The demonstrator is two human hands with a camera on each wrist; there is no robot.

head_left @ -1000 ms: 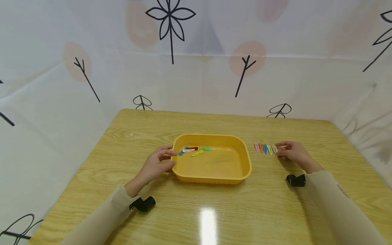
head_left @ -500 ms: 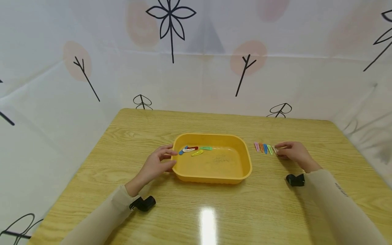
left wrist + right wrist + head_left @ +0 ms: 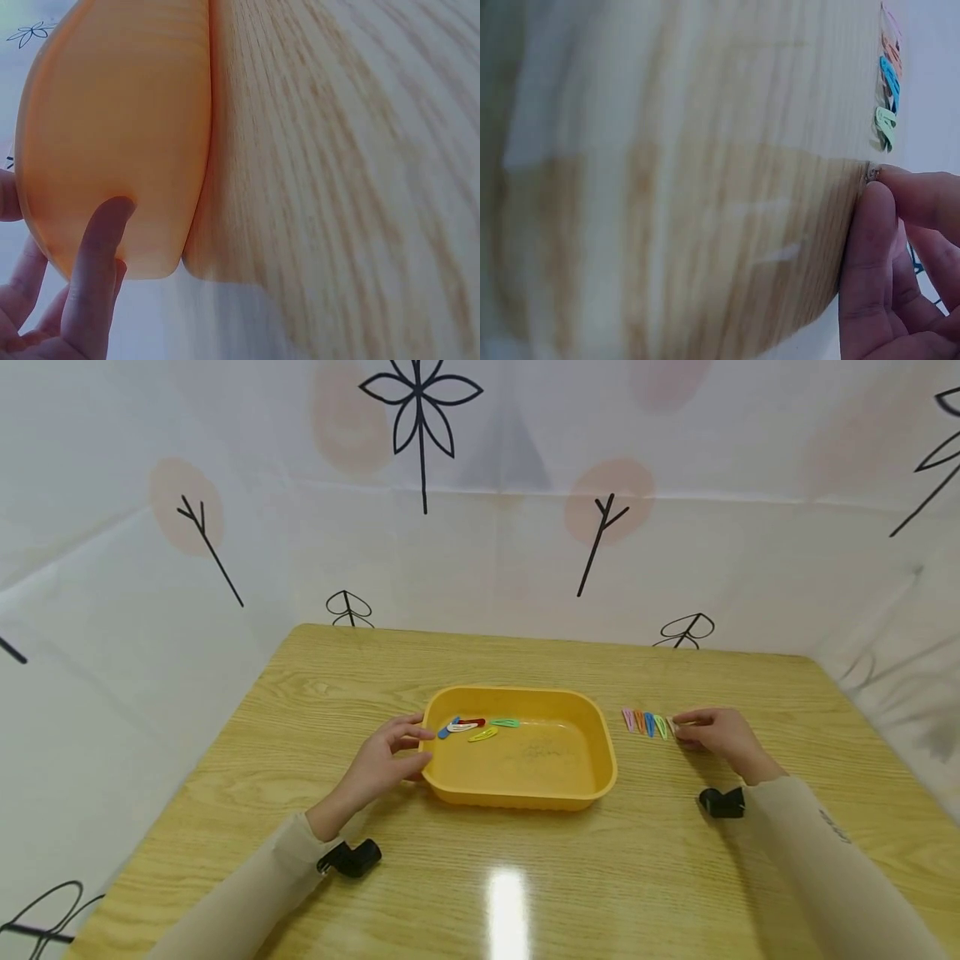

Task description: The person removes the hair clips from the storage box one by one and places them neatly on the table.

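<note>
A yellow plastic tray (image 3: 525,768) sits mid-table. My left hand (image 3: 384,762) holds its left end; in the left wrist view a fingertip (image 3: 112,214) presses the outer wall while other fingers reach the rim. Right of the tray, snap hair clips lie in a row: pink (image 3: 628,719), orange (image 3: 640,722), blue (image 3: 649,724) and yellow-green (image 3: 661,727). At the row's right end my right hand (image 3: 718,737) pinches a pale hair clip (image 3: 672,725) between thumb and finger, low at the tabletop. Most of that clip is hidden by the fingertips.
Inside the tray, toward its left, lie several more clips, among them a yellow one (image 3: 483,736), a green one (image 3: 505,722) and a white one (image 3: 461,727). The wooden table (image 3: 600,877) backs onto a patterned white cloth (image 3: 480,560).
My right hand has shifted very slightly left at the row's end, covering more of the pale hair clip. The left hand and tray stay in place.
</note>
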